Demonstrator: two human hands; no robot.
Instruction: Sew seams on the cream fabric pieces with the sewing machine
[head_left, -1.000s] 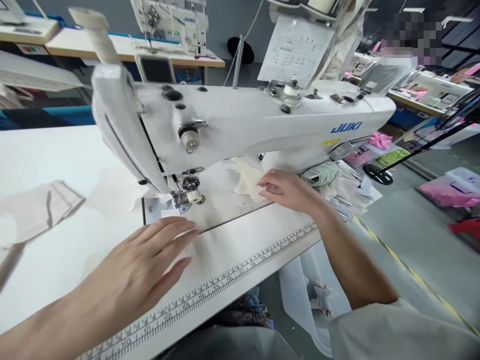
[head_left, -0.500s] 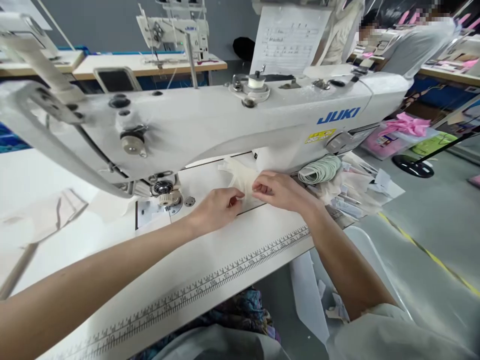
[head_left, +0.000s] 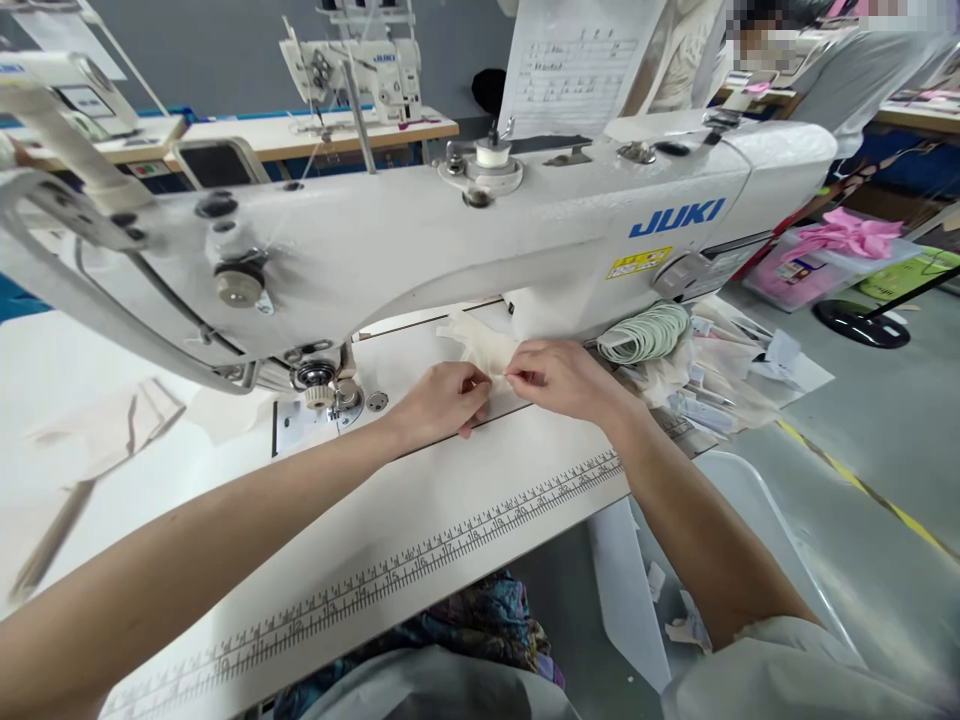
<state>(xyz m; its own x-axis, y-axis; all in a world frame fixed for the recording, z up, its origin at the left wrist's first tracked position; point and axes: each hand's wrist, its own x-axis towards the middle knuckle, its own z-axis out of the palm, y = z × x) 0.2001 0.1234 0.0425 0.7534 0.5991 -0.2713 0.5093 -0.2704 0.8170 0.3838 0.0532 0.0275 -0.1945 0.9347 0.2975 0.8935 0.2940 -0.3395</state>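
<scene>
Around us we see a grey wall point(head_left: 225, 40) at the back, with a second desk point(head_left: 315, 135) carrying another sewing machine point(head_left: 360, 65) in front of it. To our right the grey floor point(head_left: 885, 420) bears a yellow line point(head_left: 862, 487), and a paper sheet point(head_left: 577, 60) hangs above

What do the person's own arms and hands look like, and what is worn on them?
Both forearms are bare. The left hand and right hand wear no gloves, rings or watch. A pale grey-beige short sleeve shows at the right upper arm.
</scene>
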